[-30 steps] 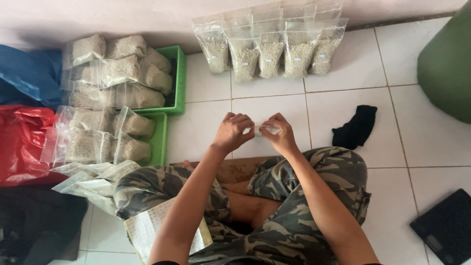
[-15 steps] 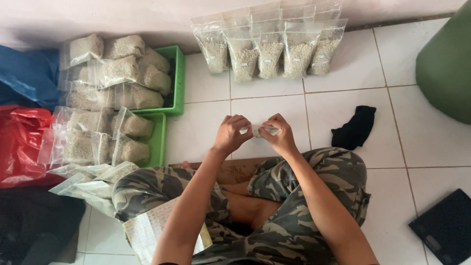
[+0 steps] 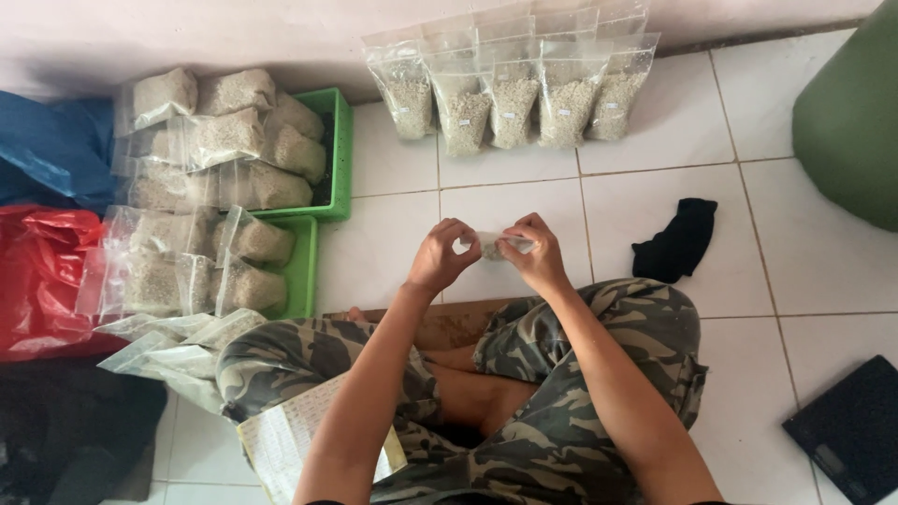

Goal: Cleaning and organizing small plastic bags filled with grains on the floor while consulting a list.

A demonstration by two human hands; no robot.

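Left hand: the left hand (image 3: 441, 257) is closed in a pinch on the left end of a small clear bag (image 3: 493, 245), with the fingers curled over it.
Right hand: the right hand (image 3: 535, 254) pinches the right end of the same small clear bag, thumb and fingers pressed together on it.
Small clear bag: it is held in the air between the two hands, above the tiled floor (image 3: 823, 271) and in front of the crossed legs in camouflage trousers (image 3: 599, 374). What is inside is too small to tell.
Standing bags: a row of clear bags with pale grain (image 3: 510, 89) leans against the wall, well apart from the hands, beyond them.
Green trays: two green trays (image 3: 335, 159) stand on the floor at the left, one behind the other, both piled with filled bags of the same pale grain (image 3: 224, 140).
Loose bags: some flat clear bags (image 3: 168, 341) lie beside the left knee.
Paper: a printed sheet (image 3: 290, 435) lies under the left leg.
Black cloth: a black cloth (image 3: 675, 241) lies on the floor just right of the right hand.
Scale: a flat black scale (image 3: 847, 430) lies on the floor at the lower right corner.
Plastic sacks: a blue sack (image 3: 47, 150) and a red sack (image 3: 37, 271) are at the far left.
Green container: a big dark green container (image 3: 851, 112) stands at the right edge.
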